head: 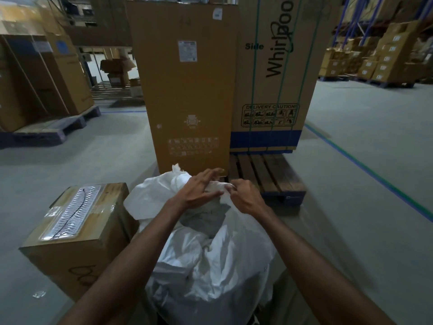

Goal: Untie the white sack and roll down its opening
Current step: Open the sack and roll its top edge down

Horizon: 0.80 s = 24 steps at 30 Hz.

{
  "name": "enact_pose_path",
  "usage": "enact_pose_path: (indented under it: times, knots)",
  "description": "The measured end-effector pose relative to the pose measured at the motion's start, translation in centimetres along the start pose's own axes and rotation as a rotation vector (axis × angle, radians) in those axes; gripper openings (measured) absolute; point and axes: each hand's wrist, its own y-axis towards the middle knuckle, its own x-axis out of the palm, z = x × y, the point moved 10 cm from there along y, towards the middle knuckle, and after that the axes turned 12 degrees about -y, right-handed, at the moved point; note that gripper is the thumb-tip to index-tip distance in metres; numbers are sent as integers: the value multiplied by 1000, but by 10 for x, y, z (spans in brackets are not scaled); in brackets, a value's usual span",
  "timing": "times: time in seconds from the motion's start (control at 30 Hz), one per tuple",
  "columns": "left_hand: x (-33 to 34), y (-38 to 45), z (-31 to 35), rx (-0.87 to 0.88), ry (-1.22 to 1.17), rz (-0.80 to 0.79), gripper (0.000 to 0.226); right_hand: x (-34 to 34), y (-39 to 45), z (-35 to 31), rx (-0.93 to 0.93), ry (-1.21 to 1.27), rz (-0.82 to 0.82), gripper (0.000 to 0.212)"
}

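Note:
A bulging white sack (pixel 210 266) stands on the floor right in front of me, its top gathered into a bunch at the far side. My left hand (pixel 199 191) lies over that bunched top with its fingers stretched out and its thumb against the fabric. My right hand (pixel 243 195) is beside it, fingers curled, pinching the gathered fabric or its tie. The knot itself is hidden under my hands. A dark fold shows in the sack just below them.
A taped cardboard box (pixel 77 233) stands against the sack's left side. Two tall appliance cartons (pixel 187 90) rise just behind the sack, the right one on a wooden pallet (pixel 267 174). More stacked cartons (pixel 384 57) line both sides of the concrete floor.

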Motion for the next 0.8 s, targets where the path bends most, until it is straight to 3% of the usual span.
enact_pose_path:
  times: [0.07, 0.13, 0.27, 0.43, 0.53, 0.67, 0.73, 0.8]
  knots:
    - [2, -2, 19, 132, 59, 0, 31, 4, 1, -2, -23, 97, -99, 45]
    - [8, -2, 23, 114, 21, -30, 15, 9, 3, -1, -25, 136, -153, 47]
    - [13, 5, 9, -62, 1, -91, 28, 13, 7, 2, -23, 113, -92, 48]
    - [-5, 12, -14, -284, -147, 72, 40, 3, -6, 7, 56, -232, 129, 43]
    - [1, 17, -6, -223, -133, 75, 34, -6, -10, 20, 148, -100, 213, 46]
    - [27, 16, 14, -35, -8, -81, 45, -2, 5, 35, 173, 248, 35, 50]
    - [29, 14, 15, -22, -20, -76, 49, 5, 7, 42, 180, 398, -94, 52]
    - [26, 17, 16, -29, 7, -15, 39, 8, 1, 40, 172, 387, -166, 52]
